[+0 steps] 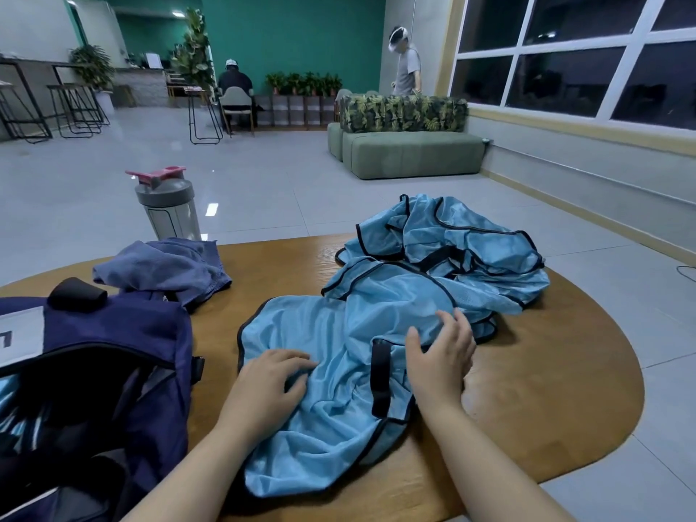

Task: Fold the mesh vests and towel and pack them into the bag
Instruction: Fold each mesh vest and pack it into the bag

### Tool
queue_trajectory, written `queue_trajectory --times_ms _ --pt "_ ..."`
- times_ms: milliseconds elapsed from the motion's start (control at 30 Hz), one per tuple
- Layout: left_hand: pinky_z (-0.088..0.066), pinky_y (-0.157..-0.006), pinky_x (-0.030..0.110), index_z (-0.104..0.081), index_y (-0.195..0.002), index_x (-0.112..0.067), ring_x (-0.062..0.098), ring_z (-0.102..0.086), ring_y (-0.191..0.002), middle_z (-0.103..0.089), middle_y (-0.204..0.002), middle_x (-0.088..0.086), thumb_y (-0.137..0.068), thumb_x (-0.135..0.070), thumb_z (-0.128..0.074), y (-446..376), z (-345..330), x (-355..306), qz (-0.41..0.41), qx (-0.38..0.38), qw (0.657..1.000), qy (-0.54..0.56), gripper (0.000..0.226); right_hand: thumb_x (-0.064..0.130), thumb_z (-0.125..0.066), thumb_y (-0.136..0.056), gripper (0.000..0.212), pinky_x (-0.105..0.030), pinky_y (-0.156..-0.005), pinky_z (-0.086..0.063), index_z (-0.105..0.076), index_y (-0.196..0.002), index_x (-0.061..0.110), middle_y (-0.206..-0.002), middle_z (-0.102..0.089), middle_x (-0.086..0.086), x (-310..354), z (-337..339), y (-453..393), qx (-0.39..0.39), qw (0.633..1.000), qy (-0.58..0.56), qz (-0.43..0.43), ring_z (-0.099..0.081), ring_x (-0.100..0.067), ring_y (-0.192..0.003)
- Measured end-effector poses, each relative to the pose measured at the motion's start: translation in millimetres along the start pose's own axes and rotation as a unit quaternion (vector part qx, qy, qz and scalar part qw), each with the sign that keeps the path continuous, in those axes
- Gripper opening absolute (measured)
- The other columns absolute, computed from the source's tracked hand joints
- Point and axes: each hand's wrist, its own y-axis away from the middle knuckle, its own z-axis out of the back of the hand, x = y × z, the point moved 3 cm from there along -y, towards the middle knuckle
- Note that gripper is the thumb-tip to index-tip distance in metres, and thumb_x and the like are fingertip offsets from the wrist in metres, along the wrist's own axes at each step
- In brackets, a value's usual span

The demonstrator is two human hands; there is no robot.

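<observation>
Head view: a rounded wooden table (546,389) fills the lower half, and a light blue mesh vest (320,371) with black trim lies spread on it at the centre, wrinkled and not yet folded. The left hand (269,386) rests palm down on the vest at about 7 o'clock from its middle, fingers stretched out and slightly curled into the cloth, gripping nothing that can be made out. The right hand (442,356) sits at about 3 o'clock on the same vest, fingers spread and loose, the thumb close to a black strap (380,374); whether it pinches the cloth cannot be told. At 1 o'clock from the spread vest, a heap of more blue vests (463,246) lies crumpled, touching and partly overlapping it. At 9 o'clock stands a dark blue bag (124,363), its top unzipped and gaping, with a bit of blue cloth showing at its left edge. A grey-blue towel (169,269) lies bunched at 11 o'clock, touching the bag's far side. Behind the towel stands a grey shaker bottle (167,205) with a pink lid.
</observation>
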Motion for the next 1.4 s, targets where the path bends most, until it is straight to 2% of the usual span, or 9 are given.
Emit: queue_trajectory --times_ms 267,400,500,633,733,900,1100,1200,1400 --pt "-0.032 -0.106 0.025 -0.055 -0.127 -0.041 -0.002 -0.038 -0.128 -0.044 -0.134 -0.029 -0.090 -0.054 -0.031 27 1 1 0.022 0.019 1.000 -0.010 0.046 0.063 -0.048 -0.087 0.067 -0.046 -0.108 -0.029 -0.046 -0.133 0.013 -0.127 -0.058 -0.007 -7 -7 -26 0.085 0.975 -0.019 -0.204 -0.049 -0.032 -0.122" --pt "-0.028 -0.107 0.021 -0.052 -0.131 -0.039 0.000 -0.036 -0.131 -0.041 -0.139 -0.025 -0.092 -0.048 -0.032 46 4 -1 0.038 0.029 0.999 -0.013 0.045 0.037 -0.063 -0.085 0.022 -0.042 -0.087 -0.048 -0.061 -0.078 0.016 -0.077 -0.065 -0.001 -2 -1 -34 0.101 0.958 -0.168 -0.209 -0.061 -0.027 -0.082" --pt "-0.028 -0.106 0.019 -0.052 -0.132 -0.038 0.002 -0.037 -0.130 -0.040 -0.139 -0.025 -0.099 -0.030 -0.044 56 8 -5 0.036 0.025 0.999 -0.024 0.035 0.011 -0.061 -0.086 0.022 -0.029 -0.056 -0.036 -0.046 -0.070 0.010 -0.066 -0.048 -0.003 7 13 -32 0.082 0.951 -0.236 -0.181 -0.045 -0.020 -0.065" --pt "-0.036 -0.101 0.018 -0.061 -0.121 -0.038 -0.003 -0.046 -0.121 -0.053 -0.131 -0.022 -0.096 -0.021 -0.049 61 24 -5 0.063 0.065 0.996 0.017 0.032 0.001 -0.056 -0.084 0.014 -0.027 -0.053 -0.033 -0.049 -0.073 0.004 -0.066 -0.046 -0.004 43 33 -18 0.098 0.960 -0.252 -0.074 -0.041 -0.017 -0.060" --pt "-0.043 -0.082 0.018 -0.057 -0.120 -0.039 -0.010 -0.055 -0.092 -0.057 -0.116 -0.023 -0.095 -0.023 -0.049 59 49 -17 0.107 0.009 0.992 0.064 0.031 -0.006 -0.056 -0.081 0.015 -0.024 -0.060 -0.045 -0.061 -0.087 0.008 -0.074 -0.061 0.001 78 42 15 0.266 0.931 -0.248 0.039 -0.056 -0.015 -0.068" --pt "-0.027 -0.092 0.002 -0.048 -0.119 -0.037 -0.020 -0.041 -0.109 -0.047 -0.116 -0.030 -0.094 -0.027 -0.052 53 82 -47 -0.009 -0.193 0.971 0.145 0.027 0.005 -0.057 -0.086 0.013 -0.028 -0.093 -0.049 -0.059 -0.097 0.012 -0.107 -0.071 0.003 99 43 67 0.628 0.739 -0.236 0.056 -0.065 -0.020 -0.107" --pt "-0.014 -0.110 0.018 -0.038 -0.133 -0.044 -0.012 -0.009 -0.135 -0.031 -0.135 -0.034 -0.062 -0.092 -0.001 54 45 -47 -0.053 0.036 0.998 0.012 0.094 0.025 -0.055 -0.092 0.008 -0.015 -0.070 -0.047 -0.060 -0.098 0.024 -0.108 -0.061 0.011 69 31 30 0.303 0.951 -0.059 0.033 -0.058 -0.012 -0.099" --pt "-0.020 -0.108 0.019 -0.037 -0.140 -0.038 -0.001 -0.027 -0.136 -0.038 -0.140 -0.025 -0.057 -0.091 -0.008 60 24 -41 -0.021 0.145 0.986 -0.077 0.102 0.037 -0.054 -0.090 0.044 -0.030 -0.097 -0.042 -0.046 -0.130 0.022 -0.136 -0.043 0.003 41 18 24 0.300 0.948 0.107 0.031 -0.042 -0.017 -0.125" --pt "-0.039 -0.087 0.015 -0.059 -0.123 -0.033 0.001 -0.054 -0.111 -0.061 -0.118 -0.019 -0.099 -0.034 -0.043 62 40 -49 0.040 0.128 0.990 -0.036 0.028 0.068 -0.050 -0.081 0.092 -0.049 -0.116 -0.004 -0.013 -0.150 0.019 -0.159 -0.009 -0.001 18 -3 32 0.329 0.907 0.261 0.026 0.002 -0.019 -0.147"
